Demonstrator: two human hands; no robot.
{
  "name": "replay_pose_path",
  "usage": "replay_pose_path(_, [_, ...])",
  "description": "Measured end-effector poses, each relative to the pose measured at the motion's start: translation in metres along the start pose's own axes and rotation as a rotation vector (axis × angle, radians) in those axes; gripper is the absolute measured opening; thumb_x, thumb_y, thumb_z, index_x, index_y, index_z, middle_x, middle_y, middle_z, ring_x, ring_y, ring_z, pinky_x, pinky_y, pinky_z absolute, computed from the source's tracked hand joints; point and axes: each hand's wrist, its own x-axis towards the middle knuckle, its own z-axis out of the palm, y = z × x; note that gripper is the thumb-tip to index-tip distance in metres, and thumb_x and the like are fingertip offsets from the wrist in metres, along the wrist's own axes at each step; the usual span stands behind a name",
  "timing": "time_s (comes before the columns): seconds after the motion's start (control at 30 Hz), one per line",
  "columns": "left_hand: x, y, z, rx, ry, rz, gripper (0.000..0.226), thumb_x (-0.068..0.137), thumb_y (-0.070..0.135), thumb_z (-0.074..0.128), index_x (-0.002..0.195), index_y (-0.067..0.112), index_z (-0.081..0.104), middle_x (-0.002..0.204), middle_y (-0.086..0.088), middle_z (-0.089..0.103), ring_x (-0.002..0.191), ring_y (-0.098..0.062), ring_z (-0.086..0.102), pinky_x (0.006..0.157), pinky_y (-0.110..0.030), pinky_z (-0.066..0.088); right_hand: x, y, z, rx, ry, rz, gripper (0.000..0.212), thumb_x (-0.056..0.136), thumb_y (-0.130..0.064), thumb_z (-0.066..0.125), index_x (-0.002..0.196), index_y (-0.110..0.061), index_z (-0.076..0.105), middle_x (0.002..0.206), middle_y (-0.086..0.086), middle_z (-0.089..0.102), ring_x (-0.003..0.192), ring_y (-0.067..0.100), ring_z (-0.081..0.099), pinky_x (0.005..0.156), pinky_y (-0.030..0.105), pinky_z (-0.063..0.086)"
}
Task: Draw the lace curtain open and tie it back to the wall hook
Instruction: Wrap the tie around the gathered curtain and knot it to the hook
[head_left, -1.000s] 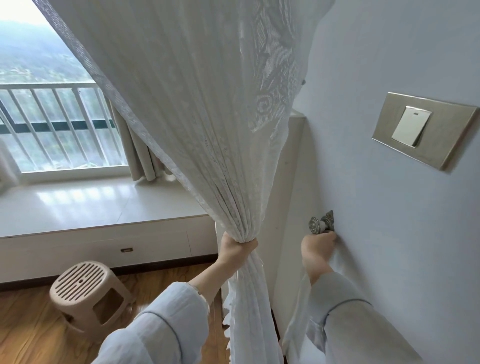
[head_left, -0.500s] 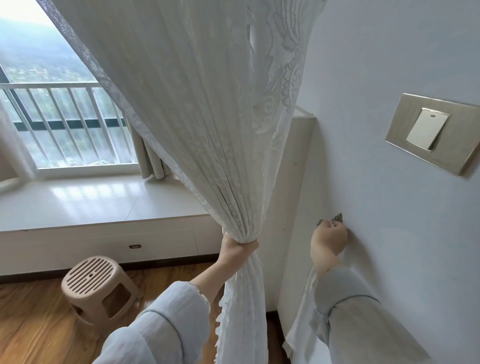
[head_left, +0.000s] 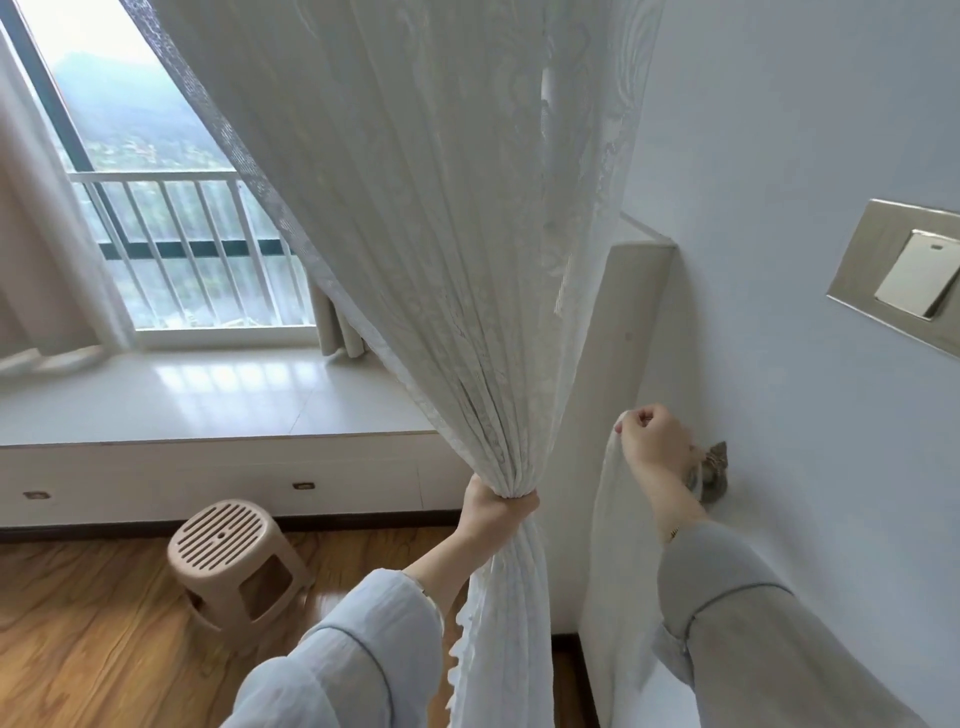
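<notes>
Your left hand (head_left: 496, 506) is wrapped tight around the lace curtain (head_left: 441, 234), fingers curled all the way round so the cloth is gathered into a narrow bunch at your fist. Above the fist the curtain fans out wide up to the top of the view; below it the bunch hangs straight down past your left sleeve (head_left: 358, 644), its scalloped edge showing.

Your right hand (head_left: 652, 441) is closed in a pinch on the top of a thin white tieback strip (head_left: 605, 519), which hangs down from your fingertips in front of the pale wall panel (head_left: 623, 338). That hand sits just in front of the wall hook (head_left: 711, 470), a small ornate metal knob on the wall (head_left: 779, 156), and partly covers it. Part of the strip seems to lie over the hook, though the blur makes this unclear.

The gathered curtain and the hook are apart, with the panel's edge between them. The drawers (head_left: 208, 483) under the window seat (head_left: 208, 395) are closed, so their contents are hidden. A stool (head_left: 234, 556) stands on the wooden floor (head_left: 78, 623), and a light switch (head_left: 909, 275) is up on the right.
</notes>
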Motion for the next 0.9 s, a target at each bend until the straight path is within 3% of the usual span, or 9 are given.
replay_pose_path(0.07, [-0.001,-0.002,-0.001,0.005,0.003,0.001,0.014,0.067,0.005,0.063,0.075,0.01,0.052,0.072,-0.007,0.048,0.071,-0.018,0.047,0.061,-0.029,0.039,-0.007,0.004,0.006,-0.097,-0.065,-0.08,0.019,0.087,-0.014,0.047,0.091,-0.007,0.065,0.084,0.011,0.065,0.113,0.034,0.046,0.089,0.036,0.03])
replay_pose_path(0.2, [-0.003,-0.003,-0.001,0.008,0.013,-0.01,0.014,0.074,-0.001,0.064,0.078,0.009,0.054,0.073,-0.003,0.051,0.072,-0.015,0.05,0.06,-0.024,0.042,-0.023,0.016,0.005,-0.349,-0.105,-0.175,0.021,0.091,-0.013,0.044,0.099,-0.004,0.061,0.097,0.017,0.068,0.11,0.031,0.051,0.096,0.038,0.031])
replay_pose_path(0.33, [-0.006,-0.003,0.003,-0.004,0.009,-0.008,0.016,0.074,-0.002,0.063,0.078,0.01,0.053,0.073,-0.004,0.05,0.073,-0.017,0.05,0.059,-0.023,0.041,-0.031,0.026,-0.006,-0.442,-0.08,-0.132,0.021,0.091,-0.007,0.042,0.106,-0.001,0.055,0.104,0.02,0.068,0.108,0.032,0.058,0.096,0.034,0.035])
replay_pose_path(0.43, [-0.006,-0.003,0.005,0.0,0.01,-0.011,0.016,0.075,-0.002,0.064,0.078,0.01,0.054,0.074,-0.002,0.053,0.072,-0.014,0.051,0.06,-0.021,0.042,-0.033,0.027,-0.02,-0.359,-0.009,-0.06,0.022,0.092,-0.003,0.041,0.111,0.003,0.05,0.112,0.024,0.063,0.111,0.037,0.057,0.084,0.036,0.046])
replay_pose_path(0.53, [-0.007,-0.005,0.007,-0.004,0.016,-0.015,0.015,0.075,0.0,0.065,0.087,0.005,0.058,0.081,-0.005,0.057,0.078,-0.016,0.055,0.063,-0.023,0.045,-0.034,0.024,-0.027,-0.256,-0.028,0.001,0.024,0.095,-0.006,0.038,0.11,0.003,0.053,0.11,0.023,0.064,0.107,0.036,0.059,0.08,0.035,0.046])
replay_pose_path(0.63, [-0.01,-0.006,0.008,-0.007,0.022,-0.025,0.023,0.074,0.002,0.066,0.097,0.004,0.061,0.086,-0.006,0.06,0.083,-0.018,0.058,0.064,-0.023,0.048,-0.039,0.019,-0.025,-0.096,-0.21,0.001,0.025,0.094,-0.01,0.041,0.096,0.0,0.064,0.092,0.015,0.07,0.087,0.029,0.063,0.076,0.03,0.045])
replay_pose_path(0.73, [-0.014,-0.006,0.007,0.0,0.003,0.004,0.016,0.075,0.0,0.065,0.085,0.011,0.059,0.08,-0.003,0.058,0.078,-0.015,0.057,0.061,-0.022,0.047,-0.057,0.012,-0.021,0.051,-0.435,-0.01,0.034,0.092,-0.009,0.047,0.061,-0.014,0.059,0.081,0.007,0.069,0.053,0.011,0.047,0.053,0.022,0.037])
replay_pose_path(0.83, [-0.021,-0.007,0.004,-0.005,-0.037,0.054,0.022,0.076,-0.004,0.064,0.07,0.016,0.058,0.069,0.001,0.056,0.067,-0.008,0.055,0.055,-0.016,0.047,-0.077,0.005,-0.011,0.187,-0.624,-0.002,0.03,0.088,-0.006,0.051,0.06,-0.014,0.057,0.088,0.021,0.068,0.043,0.011,0.038,0.038,0.019,0.026])
replay_pose_path(0.9, [-0.023,-0.01,-0.001,-0.014,-0.045,0.056,0.02,0.076,-0.004,0.064,0.071,0.016,0.063,0.069,0.0,0.06,0.065,-0.007,0.059,0.055,-0.015,0.048,-0.09,-0.001,-0.004,0.213,-0.724,0.035,0.025,0.086,-0.002,0.049,0.065,-0.013,0.054,0.075,0.019,0.061,0.042,0.013,0.037,0.038,0.017,0.023])
